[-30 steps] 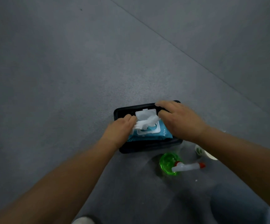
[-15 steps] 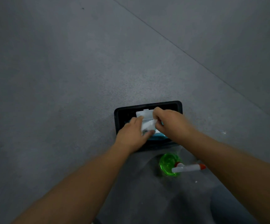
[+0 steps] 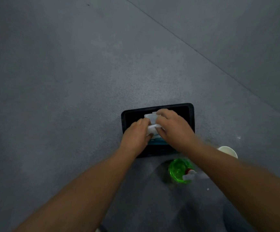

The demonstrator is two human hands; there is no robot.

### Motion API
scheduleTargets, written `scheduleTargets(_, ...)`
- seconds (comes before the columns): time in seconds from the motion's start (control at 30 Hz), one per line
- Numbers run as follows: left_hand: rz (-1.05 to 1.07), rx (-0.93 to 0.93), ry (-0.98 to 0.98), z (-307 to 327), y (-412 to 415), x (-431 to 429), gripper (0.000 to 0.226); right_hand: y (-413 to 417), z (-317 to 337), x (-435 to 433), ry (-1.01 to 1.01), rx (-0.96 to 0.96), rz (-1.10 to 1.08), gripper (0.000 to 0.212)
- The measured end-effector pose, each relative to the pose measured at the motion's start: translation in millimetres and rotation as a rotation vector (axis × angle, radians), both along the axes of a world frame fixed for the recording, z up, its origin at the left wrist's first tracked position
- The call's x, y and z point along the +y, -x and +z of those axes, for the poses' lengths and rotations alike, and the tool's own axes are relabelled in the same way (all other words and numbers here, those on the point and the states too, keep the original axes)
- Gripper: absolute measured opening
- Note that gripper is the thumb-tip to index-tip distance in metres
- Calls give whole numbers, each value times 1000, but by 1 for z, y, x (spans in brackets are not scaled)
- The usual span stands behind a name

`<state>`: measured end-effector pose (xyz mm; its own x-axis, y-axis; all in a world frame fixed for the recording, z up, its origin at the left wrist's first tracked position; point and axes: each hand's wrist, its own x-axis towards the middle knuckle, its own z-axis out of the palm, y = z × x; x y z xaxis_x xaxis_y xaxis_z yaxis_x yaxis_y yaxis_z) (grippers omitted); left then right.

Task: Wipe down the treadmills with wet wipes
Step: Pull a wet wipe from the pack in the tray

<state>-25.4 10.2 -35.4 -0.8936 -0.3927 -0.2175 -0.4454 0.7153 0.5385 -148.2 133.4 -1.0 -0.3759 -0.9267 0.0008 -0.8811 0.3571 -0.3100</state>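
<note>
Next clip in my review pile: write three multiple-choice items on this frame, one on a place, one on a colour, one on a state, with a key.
1. Where does the pack of wipes lie?
A. in the black tray
B. on a treadmill belt
C. on a shelf

2. What colour is the spray bottle?
A. red
B. green
C. yellow

3. The pack's lid is:
A. taped shut
B. missing
C. flipped open

Key:
1 A, the pack sits inside the tray's rim on the floor.
2 B, its body is bright green.
3 C, the white lid stands up behind the wipe that the left hand and right hand grip.
</note>
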Motion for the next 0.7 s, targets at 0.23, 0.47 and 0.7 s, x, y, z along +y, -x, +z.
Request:
scheduleTargets(0.23, 62, 20, 34, -1, -3, 2, 68, 16, 15, 20, -56, 44, 103, 19)
scheduleTargets(0.47, 94, 5, -1, 5, -1, 3, 43, 18, 24, 26, -22, 49, 56, 15)
scheduleTargets(0.7, 233, 94, -162, 0, 0, 9, 32, 11, 36, 22, 23, 43, 79, 13)
